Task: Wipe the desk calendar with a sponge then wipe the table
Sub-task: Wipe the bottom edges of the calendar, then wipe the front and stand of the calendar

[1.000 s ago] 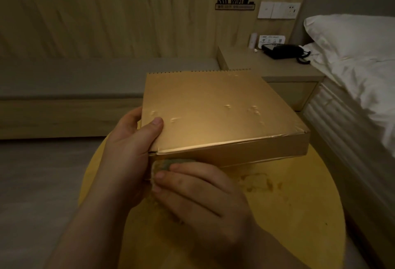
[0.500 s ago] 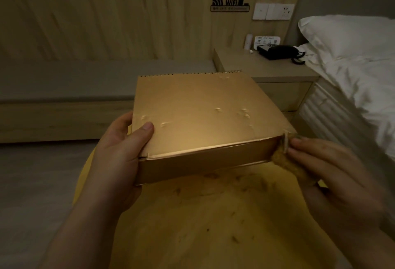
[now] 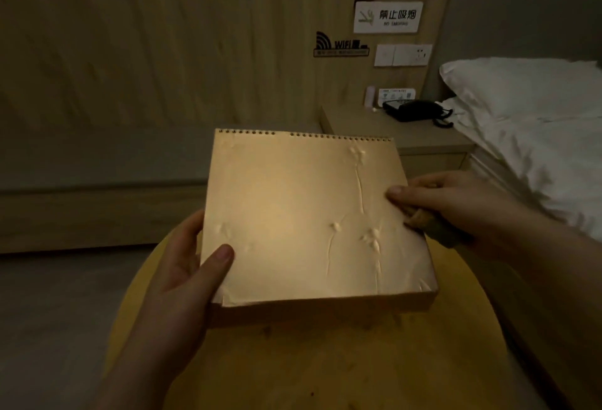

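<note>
**Desk calendar, held above round table**

Item: tan cardboard desk calendar [image 3: 303, 220] with a spiral wire binding along its far edge, back panel facing up, dented and creased. It is held above the round yellow wooden table [image 3: 325, 364], near edge lower than the far edge.

Left hand [image 3: 182, 282]: grips the calendar's near-left corner, thumb on top, fingers underneath.

Right hand [image 3: 456, 201]: at the calendar's right edge, thumb tip on the top face, fingers curled round a brown sponge [image 3: 426, 224] that sits against that edge.

Surroundings: a low wooden bench [image 3: 97, 207] runs along the panelled wall beyond the table; a wooden nightstand [image 3: 400, 136] carrying a black telephone [image 3: 413, 110] stands behind the calendar; a white-sheeted bed [image 3: 537, 136] lies close on the right. Bare tabletop shows below and on both sides of the calendar.
</note>
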`<state>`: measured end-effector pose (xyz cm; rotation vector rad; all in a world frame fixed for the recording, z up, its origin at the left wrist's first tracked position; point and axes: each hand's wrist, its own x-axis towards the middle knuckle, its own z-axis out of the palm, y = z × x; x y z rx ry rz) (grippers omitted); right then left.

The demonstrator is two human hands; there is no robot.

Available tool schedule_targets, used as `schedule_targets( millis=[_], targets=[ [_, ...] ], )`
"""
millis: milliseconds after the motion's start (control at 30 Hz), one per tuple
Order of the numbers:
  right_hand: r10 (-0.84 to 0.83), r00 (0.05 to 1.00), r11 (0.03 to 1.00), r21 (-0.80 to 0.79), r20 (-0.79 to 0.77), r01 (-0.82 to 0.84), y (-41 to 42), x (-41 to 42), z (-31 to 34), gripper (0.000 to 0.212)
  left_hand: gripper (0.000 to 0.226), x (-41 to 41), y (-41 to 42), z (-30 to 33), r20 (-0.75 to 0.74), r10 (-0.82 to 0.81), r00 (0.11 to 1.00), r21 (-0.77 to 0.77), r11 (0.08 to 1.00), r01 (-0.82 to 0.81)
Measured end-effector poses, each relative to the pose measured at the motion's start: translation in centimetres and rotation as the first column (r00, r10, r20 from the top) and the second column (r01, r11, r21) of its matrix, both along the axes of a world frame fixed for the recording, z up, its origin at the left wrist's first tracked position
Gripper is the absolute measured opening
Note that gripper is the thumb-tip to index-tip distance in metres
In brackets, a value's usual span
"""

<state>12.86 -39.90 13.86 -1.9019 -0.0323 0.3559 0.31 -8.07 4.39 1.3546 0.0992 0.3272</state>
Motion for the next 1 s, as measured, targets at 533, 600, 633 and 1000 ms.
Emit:
schedule_targets(
  millis=[533,600,633,1000],
  targets=[
    [-0.071,0.916,0.994,0.101,0.394,0.033,-2.0,-5.2,-1.3,0.029,0.031,0.7,-2.8,-0.5,0.101,0.136,0.986,0.11,0.983,-0.147],
    [-0.106,0.898,0.991,0.123,0.427,0.058,-2.5,-5.7,-1.0,0.024,0.029,0.6,-2.8,-0.6,0.106,0.167,0.98,0.077,0.981,-0.176],
    [-0.108,0.894,0.99,0.131,0.434,0.056,-2.7,-5.8,-0.8,0.024,0.028,0.5,-2.8,-0.5,0.099,0.176,0.979,0.072,0.98,-0.183],
    [0.077,0.887,0.981,0.123,0.456,-0.148,-3.0,-9.7,2.2,0.037,0.046,0.1,-4.5,0.9,0.109,0.388,0.915,0.25,0.881,-0.403]
  ],
)
